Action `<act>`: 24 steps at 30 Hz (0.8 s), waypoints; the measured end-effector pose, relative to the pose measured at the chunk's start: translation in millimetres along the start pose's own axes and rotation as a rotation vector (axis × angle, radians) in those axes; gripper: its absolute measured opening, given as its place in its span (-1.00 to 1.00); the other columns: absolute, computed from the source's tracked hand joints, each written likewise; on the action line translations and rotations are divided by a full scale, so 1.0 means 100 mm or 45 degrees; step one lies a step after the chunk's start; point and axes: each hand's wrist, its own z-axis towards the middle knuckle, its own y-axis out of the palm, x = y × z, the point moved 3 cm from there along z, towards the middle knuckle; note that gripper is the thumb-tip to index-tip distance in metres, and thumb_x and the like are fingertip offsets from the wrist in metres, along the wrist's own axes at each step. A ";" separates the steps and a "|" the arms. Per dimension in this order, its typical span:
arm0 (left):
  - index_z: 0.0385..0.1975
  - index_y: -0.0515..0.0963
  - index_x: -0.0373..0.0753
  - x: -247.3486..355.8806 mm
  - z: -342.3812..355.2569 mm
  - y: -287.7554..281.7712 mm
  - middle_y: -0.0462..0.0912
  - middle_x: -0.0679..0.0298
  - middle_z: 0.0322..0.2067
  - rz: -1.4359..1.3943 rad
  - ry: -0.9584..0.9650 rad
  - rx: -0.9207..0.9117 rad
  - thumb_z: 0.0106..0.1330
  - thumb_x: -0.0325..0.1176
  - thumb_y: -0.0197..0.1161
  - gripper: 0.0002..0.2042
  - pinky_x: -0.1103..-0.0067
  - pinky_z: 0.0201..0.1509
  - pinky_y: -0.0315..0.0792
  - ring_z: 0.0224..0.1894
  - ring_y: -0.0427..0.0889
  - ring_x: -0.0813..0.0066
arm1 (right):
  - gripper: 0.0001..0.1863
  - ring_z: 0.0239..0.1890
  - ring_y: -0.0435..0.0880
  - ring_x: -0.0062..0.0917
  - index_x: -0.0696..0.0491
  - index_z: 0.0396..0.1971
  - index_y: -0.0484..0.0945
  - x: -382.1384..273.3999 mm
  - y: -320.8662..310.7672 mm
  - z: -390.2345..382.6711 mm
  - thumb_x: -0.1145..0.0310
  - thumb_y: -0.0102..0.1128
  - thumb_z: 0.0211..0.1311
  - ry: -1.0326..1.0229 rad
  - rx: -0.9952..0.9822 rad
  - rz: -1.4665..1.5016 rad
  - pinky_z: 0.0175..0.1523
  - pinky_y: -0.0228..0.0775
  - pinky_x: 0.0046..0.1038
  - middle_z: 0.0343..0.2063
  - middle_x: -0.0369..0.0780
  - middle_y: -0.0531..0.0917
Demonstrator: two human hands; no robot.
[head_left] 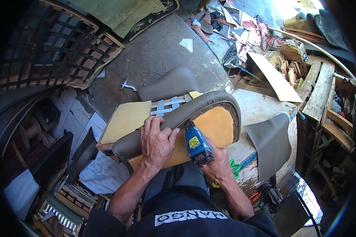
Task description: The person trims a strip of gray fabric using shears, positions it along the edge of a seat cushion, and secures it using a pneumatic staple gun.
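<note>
A partly upholstered chair frame lies before me, its curved side panel [215,122] padded with yellow-orange foam. Grey-brown leatherette cover [182,110] wraps over the panel's rounded edge. My left hand [157,139] is closed over this covered edge, fingers bent on top and thumb stretched to the right. My right hand [217,161] grips a blue staple gun [197,144] by its handle, with the gun's nose beside the cover's inner edge; whether it touches is unclear. Behind the panel, yellow foam [127,111] and light webbing straps [166,106] show on the wooden frame.
A leatherette piece [269,140] drapes over the worn table [245,100] at right, near green-handled scissors [235,168]. Another padded leatherette part [170,85] lies beyond the frame. Fabric scraps [241,23] and wood offcuts [292,73] pile up at far right; a webbed frame [79,59] stands far left.
</note>
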 end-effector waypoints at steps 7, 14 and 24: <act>-0.51 0.72 -0.35 -0.02 0.02 0.03 0.56 0.01 -0.12 -0.055 -0.017 -0.026 0.25 -0.22 0.42 -0.72 0.22 0.09 0.43 0.01 0.52 0.05 | -0.39 -0.21 0.79 -0.04 0.11 0.17 0.54 -0.03 0.01 0.01 0.42 0.45 0.03 0.041 -0.077 -0.080 -0.14 0.68 -0.20 -0.27 0.04 0.76; -0.50 0.71 -0.37 -0.01 0.03 0.04 0.54 0.01 -0.12 -0.120 -0.099 -0.068 0.25 -0.23 0.41 -0.72 0.22 0.10 0.47 0.01 0.55 0.04 | -0.42 -0.20 0.79 -0.04 0.12 0.08 0.55 -0.05 -0.02 0.04 0.36 0.52 0.00 0.077 -0.152 -0.126 -0.13 0.68 -0.19 -0.26 0.02 0.77; -0.50 0.71 -0.39 -0.02 0.04 0.07 0.53 0.00 -0.13 -0.159 -0.101 -0.103 0.26 -0.26 0.41 -0.73 0.22 0.04 0.49 -0.05 0.58 0.03 | -0.41 -0.23 0.78 0.00 0.14 0.03 0.56 -0.01 0.01 0.05 0.36 0.57 -0.06 0.122 -0.168 -0.193 -0.14 0.66 -0.17 -0.29 0.05 0.76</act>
